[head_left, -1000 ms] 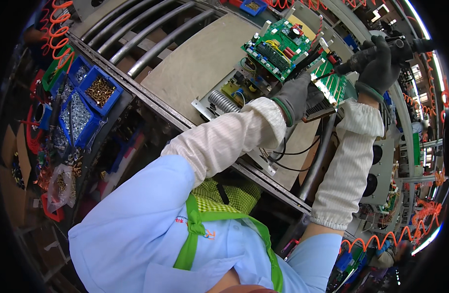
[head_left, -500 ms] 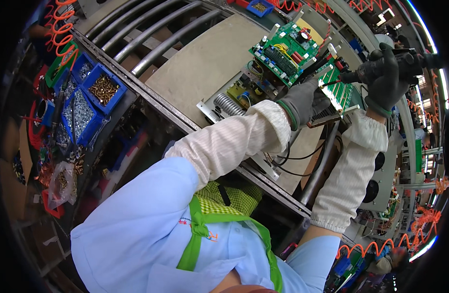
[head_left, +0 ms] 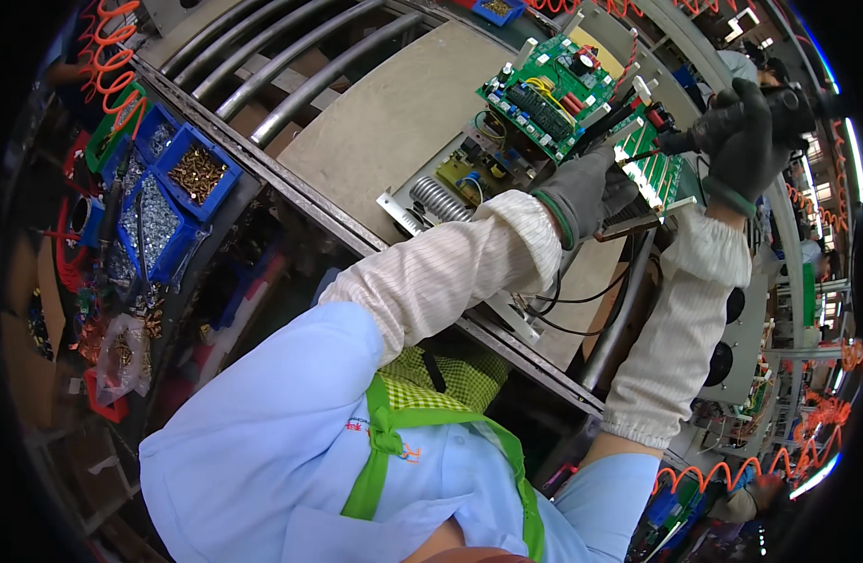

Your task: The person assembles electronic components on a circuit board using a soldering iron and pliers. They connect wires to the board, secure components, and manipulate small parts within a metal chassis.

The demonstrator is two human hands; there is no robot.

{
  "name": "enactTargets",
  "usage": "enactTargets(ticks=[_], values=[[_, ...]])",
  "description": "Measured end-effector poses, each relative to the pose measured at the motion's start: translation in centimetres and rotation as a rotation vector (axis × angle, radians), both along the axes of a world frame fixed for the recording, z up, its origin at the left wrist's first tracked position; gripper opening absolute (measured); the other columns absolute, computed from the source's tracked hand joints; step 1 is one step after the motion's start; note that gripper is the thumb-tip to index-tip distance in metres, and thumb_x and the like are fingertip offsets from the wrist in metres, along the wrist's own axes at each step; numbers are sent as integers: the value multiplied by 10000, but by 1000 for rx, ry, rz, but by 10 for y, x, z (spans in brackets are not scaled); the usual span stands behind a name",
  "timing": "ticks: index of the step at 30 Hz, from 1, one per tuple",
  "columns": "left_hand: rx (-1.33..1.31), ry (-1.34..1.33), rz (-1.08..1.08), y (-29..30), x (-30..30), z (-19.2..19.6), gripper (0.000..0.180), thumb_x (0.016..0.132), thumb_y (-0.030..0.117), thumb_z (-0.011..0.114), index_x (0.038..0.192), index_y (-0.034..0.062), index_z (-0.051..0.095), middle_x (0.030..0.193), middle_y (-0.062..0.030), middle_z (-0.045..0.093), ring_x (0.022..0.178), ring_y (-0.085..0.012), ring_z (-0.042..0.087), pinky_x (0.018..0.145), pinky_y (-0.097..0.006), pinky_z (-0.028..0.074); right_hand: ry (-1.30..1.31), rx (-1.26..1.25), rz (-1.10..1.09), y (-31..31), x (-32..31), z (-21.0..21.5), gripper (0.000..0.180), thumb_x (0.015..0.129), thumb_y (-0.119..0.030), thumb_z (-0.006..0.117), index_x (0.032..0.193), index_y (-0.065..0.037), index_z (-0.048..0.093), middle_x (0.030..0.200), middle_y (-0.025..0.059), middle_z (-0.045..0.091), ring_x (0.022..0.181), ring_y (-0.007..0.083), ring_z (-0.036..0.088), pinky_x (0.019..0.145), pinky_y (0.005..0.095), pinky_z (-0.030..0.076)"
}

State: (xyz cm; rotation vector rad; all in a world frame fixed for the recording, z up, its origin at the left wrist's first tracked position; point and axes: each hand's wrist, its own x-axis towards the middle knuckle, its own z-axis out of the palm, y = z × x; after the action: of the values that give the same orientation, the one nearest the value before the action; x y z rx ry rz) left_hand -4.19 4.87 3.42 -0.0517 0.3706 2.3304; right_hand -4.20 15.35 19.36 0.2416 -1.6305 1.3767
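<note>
Grey-gloved, the left hand (head_left: 581,195) in the head view is bunched at the near edge of a green striped board (head_left: 663,178); whether it pinches anything there cannot be told. Off to its right, the right hand (head_left: 743,145) is wrapped around a black power driver (head_left: 790,113), whose thin bit (head_left: 642,155) points left across the board, its end close to the left hand. Any screw under it is too small to see. The board sits ahead of the person, toward the bench's (head_left: 356,131) right, beside a crowded green board (head_left: 544,77). This looks like driver work, calling for a straight bit and a steady left hand.
</note>
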Motion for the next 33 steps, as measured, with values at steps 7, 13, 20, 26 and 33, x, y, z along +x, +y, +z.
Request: enactTargets(ticks=[7,13,20,26,33], values=[[-22,-24,43,6,0,-4,241,994,290,509,1116,98,588,977,-77,609,897,-198,610,827,-337,568,-31,10,4,1,-11,2,243,790,-131,696,938,30,591,680,124,647,548,188,627,508,292,501],[-42,-43,33,12,-4,-5,243,996,297,507,1117,104,592,986,-81,625,888,-201,626,790,-326,580,-70,-25,-31,22,-15,0,292,787,-135,691,996,43,591,766,112,659,626,198,656,586,304,525],[1,12,56,8,-1,-5,272,995,303,509,1161,103,589,998,-88,622,913,-199,627,813,-332,574,-25,9,-18,19,-17,-1,317,787,-113,712,1031,30,570,843,103,650,661,188,660,609,304,526],[71,-78,69,6,7,-6,237,1006,214,456,1168,92,579,992,-83,617,894,-184,628,760,-314,579,4,99,-46,13,-12,3,298,825,-105,704,1067,9,572,886,97,652,753,191,670,661,314,549],[90,-133,13,24,-2,-29,144,996,180,488,1062,87,576,905,-42,631,753,-145,630,637,-282,568,-104,56,147,22,6,28,326,874,-142,660,1154,1,575,887,124,662,724,206,663,674,323,566]])
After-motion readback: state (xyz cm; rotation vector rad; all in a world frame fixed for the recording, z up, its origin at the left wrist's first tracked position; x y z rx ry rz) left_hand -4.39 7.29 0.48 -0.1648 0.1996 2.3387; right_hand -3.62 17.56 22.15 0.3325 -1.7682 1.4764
